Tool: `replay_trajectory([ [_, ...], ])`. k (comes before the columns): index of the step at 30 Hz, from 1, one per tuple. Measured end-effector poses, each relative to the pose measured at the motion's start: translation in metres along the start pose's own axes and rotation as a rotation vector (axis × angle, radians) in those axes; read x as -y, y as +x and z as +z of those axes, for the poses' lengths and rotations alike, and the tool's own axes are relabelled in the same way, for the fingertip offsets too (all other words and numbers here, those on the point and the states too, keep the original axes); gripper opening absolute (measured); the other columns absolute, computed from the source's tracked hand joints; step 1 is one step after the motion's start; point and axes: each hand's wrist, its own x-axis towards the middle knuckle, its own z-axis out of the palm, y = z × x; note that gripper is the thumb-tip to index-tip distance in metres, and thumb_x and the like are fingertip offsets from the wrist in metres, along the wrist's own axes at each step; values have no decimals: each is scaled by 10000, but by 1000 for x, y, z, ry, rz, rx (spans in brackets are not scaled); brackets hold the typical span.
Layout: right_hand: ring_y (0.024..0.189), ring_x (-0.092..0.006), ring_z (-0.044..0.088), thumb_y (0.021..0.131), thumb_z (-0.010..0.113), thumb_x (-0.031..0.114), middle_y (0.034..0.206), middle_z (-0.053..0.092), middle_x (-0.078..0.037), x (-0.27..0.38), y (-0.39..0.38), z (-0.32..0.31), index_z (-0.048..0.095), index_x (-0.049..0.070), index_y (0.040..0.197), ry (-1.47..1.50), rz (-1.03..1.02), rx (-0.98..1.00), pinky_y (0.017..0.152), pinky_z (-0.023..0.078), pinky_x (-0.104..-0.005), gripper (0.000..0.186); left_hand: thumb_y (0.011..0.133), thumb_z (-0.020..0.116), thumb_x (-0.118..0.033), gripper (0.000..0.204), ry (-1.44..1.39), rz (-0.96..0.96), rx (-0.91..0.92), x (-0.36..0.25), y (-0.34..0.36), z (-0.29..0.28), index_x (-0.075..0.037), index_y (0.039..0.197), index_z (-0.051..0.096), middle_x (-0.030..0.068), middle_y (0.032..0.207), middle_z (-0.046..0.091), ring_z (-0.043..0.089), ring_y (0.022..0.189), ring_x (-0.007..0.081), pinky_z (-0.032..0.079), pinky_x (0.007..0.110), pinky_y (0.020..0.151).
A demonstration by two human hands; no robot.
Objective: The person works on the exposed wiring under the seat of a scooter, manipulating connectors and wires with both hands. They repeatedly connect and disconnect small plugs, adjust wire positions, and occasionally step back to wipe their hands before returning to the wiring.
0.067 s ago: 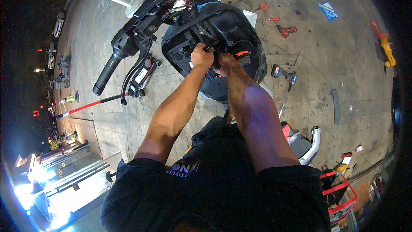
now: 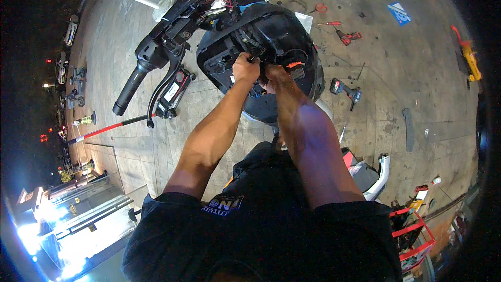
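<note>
Both arms reach down into the black plastic front body of a partly stripped scooter. My left hand is closed, with a short dark piece poking out by the thumb; its kind does not show. Right beside it, my right hand is low in the cavity, its fingers hidden behind the wrist and in shadow. An orange connector and a finned grey metal part sit just right of that hand. To the left, the handlebar grip and its lever stick out from the scooter.
A floor jack with a red and black handle stands at left. On the paved floor at right lie a cordless driver, a red power tool, a screwdriver and a yellow tool. A red rack stands at lower right.
</note>
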Motion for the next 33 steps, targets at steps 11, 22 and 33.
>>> replay_trajectory([
  [11, 763, -257, 650, 798, 619, 217, 857, 665, -103, 81, 9, -27, 640, 83, 897, 280, 553, 114, 665, 545, -369, 167, 777, 675, -269, 349, 20, 27, -43, 3, 0, 3, -38, 1032, 613, 189, 1038, 653, 620, 988, 343, 478, 388, 875],
  [22, 769, -266, 646, 794, 606, 225, 904, 663, -109, 131, 0, -40, 625, 74, 993, -737, 154, 368, 689, 537, -359, 251, 742, 704, -320, 355, 121, 45, -39, 20, 10, 15, -81, 1000, 651, 157, 1040, 659, 620, 997, 325, 483, 394, 875],
  [33, 960, -300, 606, 828, 544, 226, 1023, 649, -147, 112, 16, 24, 648, 54, 984, -21, 502, -349, 833, 481, -381, 254, 827, 674, -273, 360, -297, -20, 97, 43, 27, 18, 27, 1016, 608, 155, 942, 661, 594, 853, 230, 465, 346, 750],
])
